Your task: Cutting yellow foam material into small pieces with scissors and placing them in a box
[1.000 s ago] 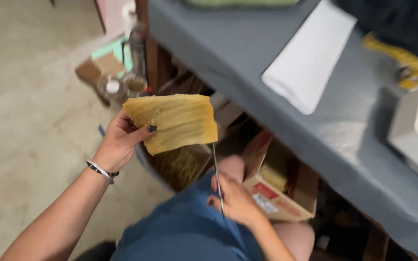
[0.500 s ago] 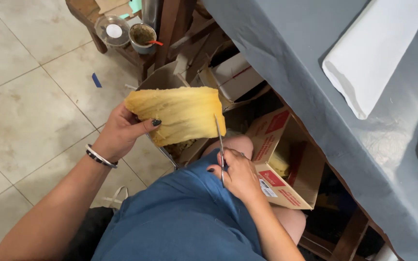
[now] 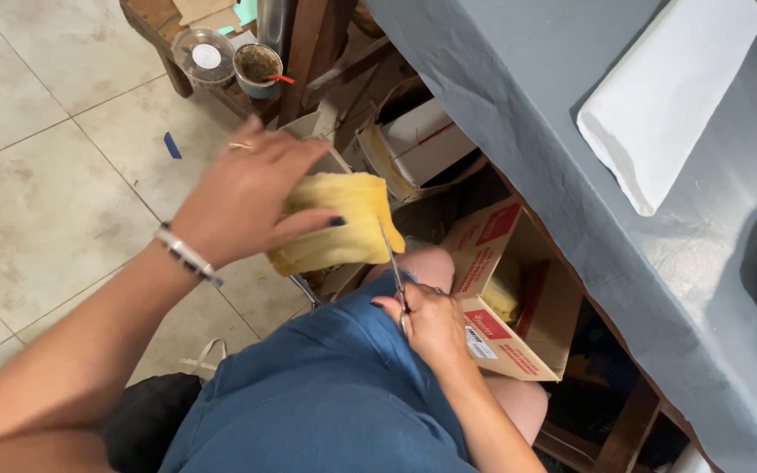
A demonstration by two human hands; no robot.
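A yellow, fibrous sheet (image 3: 343,223) hangs above the person's lap, its long axis running left to right. The left hand (image 3: 251,197) grips it from the left side, thumb underneath and fingers loosely spread over the top. Scissors (image 3: 393,267) meet the sheet's right edge from below, blades pointing up and away; the right hand (image 3: 431,324), nearer the body, closes around the handles. Right of the knee sits an open cardboard box (image 3: 505,289); farther right, the grey-covered table (image 3: 571,131) hems things in. Tiled floor (image 3: 37,193) lies to the left.
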